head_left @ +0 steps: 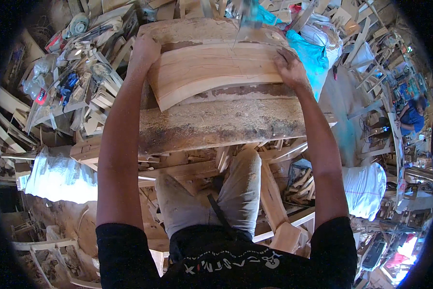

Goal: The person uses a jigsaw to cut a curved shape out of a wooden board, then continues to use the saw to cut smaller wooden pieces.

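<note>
A pale wooden board (216,65) with a curved near edge and faint drawn lines lies flat on a worn, sawdust-covered worktable (221,120). My left hand (146,49) is closed at the board's left end, its fingers mostly hidden on the far side. At the other end, my right hand (290,68) grips the board with fingers bent over its edge. Between the hands, a thin upright strip like a saw blade (236,37) comes down to the board's far part. Above it, a blurred machine part (249,14) partly shows.
Wood offcuts (98,91) pile up on the left, near a clear plastic bottle (37,91). A turquoise sack (309,58) stands just beyond my right hand. White sacks (366,190) lie lower down. Another person (412,115) in blue is far right. Timber beams (274,202) lie below the table.
</note>
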A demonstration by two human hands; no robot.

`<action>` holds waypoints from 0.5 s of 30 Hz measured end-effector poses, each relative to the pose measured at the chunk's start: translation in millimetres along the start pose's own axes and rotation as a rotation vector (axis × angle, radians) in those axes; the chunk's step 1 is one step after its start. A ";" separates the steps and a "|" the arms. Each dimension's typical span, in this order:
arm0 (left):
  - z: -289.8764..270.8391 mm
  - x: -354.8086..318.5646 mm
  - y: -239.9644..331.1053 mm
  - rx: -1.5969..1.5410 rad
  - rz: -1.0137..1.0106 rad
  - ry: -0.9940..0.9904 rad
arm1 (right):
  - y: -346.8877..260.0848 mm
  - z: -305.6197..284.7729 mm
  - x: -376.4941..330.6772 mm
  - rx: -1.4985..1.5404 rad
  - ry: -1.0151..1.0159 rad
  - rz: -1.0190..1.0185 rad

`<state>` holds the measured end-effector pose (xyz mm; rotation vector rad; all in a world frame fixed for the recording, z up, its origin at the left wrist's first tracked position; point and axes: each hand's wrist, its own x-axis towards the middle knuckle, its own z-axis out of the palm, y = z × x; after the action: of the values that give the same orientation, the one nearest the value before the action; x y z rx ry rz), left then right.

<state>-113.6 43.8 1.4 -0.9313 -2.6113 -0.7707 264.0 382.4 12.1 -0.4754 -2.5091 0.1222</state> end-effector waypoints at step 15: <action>-5.3 1.9 7.4 0.055 -0.045 -0.019 | -4.9 -2.0 1.5 0.074 0.021 0.016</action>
<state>-109.9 46.7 9.5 -0.8718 -2.6642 -0.7009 262.5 378.3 15.5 -0.4650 -2.4712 0.2142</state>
